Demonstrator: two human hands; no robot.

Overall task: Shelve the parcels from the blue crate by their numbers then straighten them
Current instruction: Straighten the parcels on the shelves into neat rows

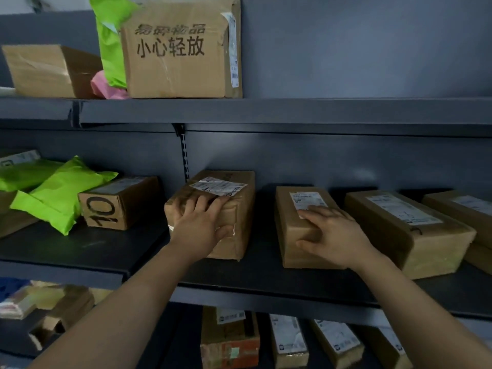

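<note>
Parcels [404, 230] line a dark grey metal shelf [266, 272].
Brown and taped, with white labels [218, 186]; left hand [202, 227] and right hand [336, 235] each lie spread flat on neighbouring ones.

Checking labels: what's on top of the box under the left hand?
White labels lie toward the back of the box top; the left hand rests on the front part. Anything printed beneath the hand is hidden.

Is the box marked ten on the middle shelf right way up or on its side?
On its side, judging by the number: the box marked 10 has its handwritten digits turned sideways, reading bottom to top.
</note>
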